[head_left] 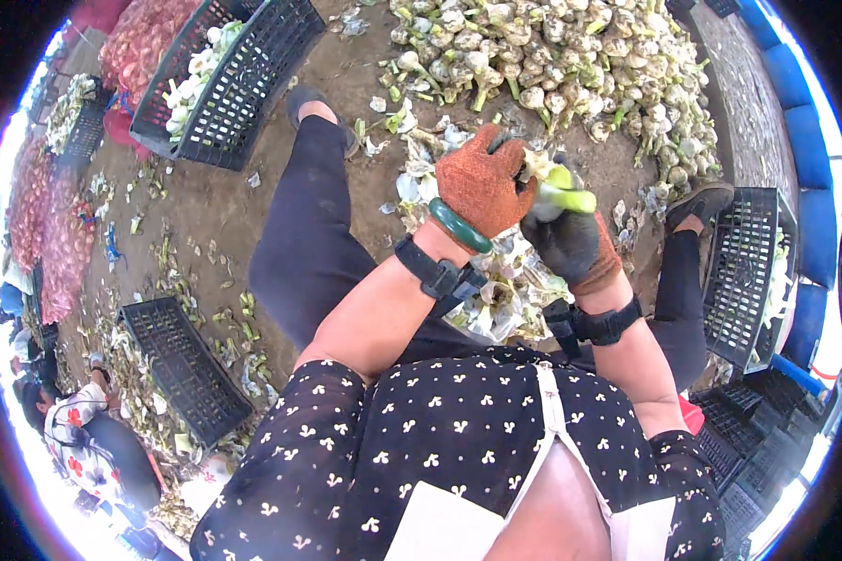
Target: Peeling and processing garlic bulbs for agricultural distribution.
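In front of my lap both gloved hands meet at a garlic bulb with a cut green stem. My right hand, in a dark-palmed orange glove, is closed around it. My left hand, in an orange glove, has its fingers curled on pale, dry outer skin at the bulb's edge; the fingertips are partly hidden. Loose papery garlic skins lie below my hands between my legs. Beyond them is a big heap of untrimmed garlic.
A black crate of cleaned garlic stands at upper left, another crate at right. An overturned-looking black crate lies at left. Red net sacks line the far left, where another person is bent over. Blue barrels stand at right.
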